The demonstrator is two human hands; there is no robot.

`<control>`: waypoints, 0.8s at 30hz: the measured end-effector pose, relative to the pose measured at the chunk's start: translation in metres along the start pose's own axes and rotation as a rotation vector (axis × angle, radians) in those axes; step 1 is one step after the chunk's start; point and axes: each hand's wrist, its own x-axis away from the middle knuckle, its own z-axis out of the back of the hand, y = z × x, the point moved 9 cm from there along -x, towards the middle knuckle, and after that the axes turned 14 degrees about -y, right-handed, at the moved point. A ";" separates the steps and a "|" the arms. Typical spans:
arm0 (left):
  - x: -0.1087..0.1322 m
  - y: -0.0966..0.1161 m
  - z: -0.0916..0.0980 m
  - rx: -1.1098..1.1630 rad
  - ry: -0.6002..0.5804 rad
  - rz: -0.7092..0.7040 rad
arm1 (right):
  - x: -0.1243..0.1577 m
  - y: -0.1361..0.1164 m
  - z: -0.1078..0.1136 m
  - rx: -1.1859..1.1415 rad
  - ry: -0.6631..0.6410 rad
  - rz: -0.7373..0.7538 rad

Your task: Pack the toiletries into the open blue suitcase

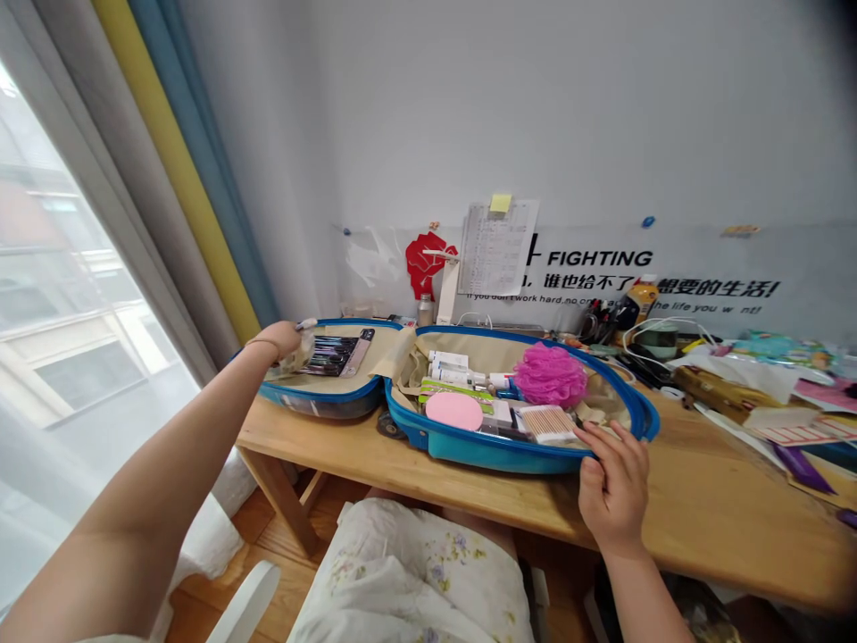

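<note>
A blue suitcase (509, 457) lies spread open on the wooden desk, its two halves side by side. Over the far side of the left half is my left hand (279, 341), seen from behind with its fingers mostly hidden. It looks closed around something; a small white end and clear plastic show beside it. Next to it lies a pack of dark slim sticks or brushes (335, 354). My right hand (614, 482) rests open on the front right rim, fingers over the edge near a pack of cotton swabs (547, 423). The right half also holds a pink oval (453, 411) and a magenta bath puff (550, 375).
A bottle with an orange label (641, 299), cables and a brown pouch (713, 391) crowd the desk's right side. A white lamp (448, 293) and small jar (425, 310) stand behind the suitcase. Curtains and a window are at left, a white chair arm (246, 603) below.
</note>
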 end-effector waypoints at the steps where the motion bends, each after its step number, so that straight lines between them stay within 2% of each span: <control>1: 0.004 0.009 0.005 0.028 -0.003 -0.007 | 0.000 0.000 0.000 -0.007 0.006 0.004; 4: 0.023 0.059 0.008 0.154 0.034 -0.169 | 0.001 0.000 0.000 -0.011 0.008 0.013; 7: 0.051 0.134 -0.007 0.301 0.088 -0.514 | 0.001 -0.001 -0.001 0.016 0.002 0.015; 10: 0.072 0.204 -0.046 0.372 -0.003 -0.763 | 0.000 -0.003 -0.001 0.023 0.004 0.024; 14: 0.087 0.272 -0.112 0.276 -0.197 -0.862 | -0.001 -0.005 0.001 0.011 0.014 0.047; 17: 0.103 0.307 -0.158 0.055 -0.329 -0.902 | -0.002 -0.005 0.000 0.013 0.008 0.043; 19: 0.115 0.320 -0.185 -0.104 -0.418 -0.922 | -0.002 -0.005 0.000 0.017 0.004 0.036; 21: 0.125 0.326 -0.206 -0.237 -0.487 -0.936 | -0.001 -0.005 0.001 0.019 0.005 0.033; 24: 0.132 0.325 -0.226 -0.349 -0.560 -0.925 | 0.000 -0.005 0.001 0.013 0.004 0.031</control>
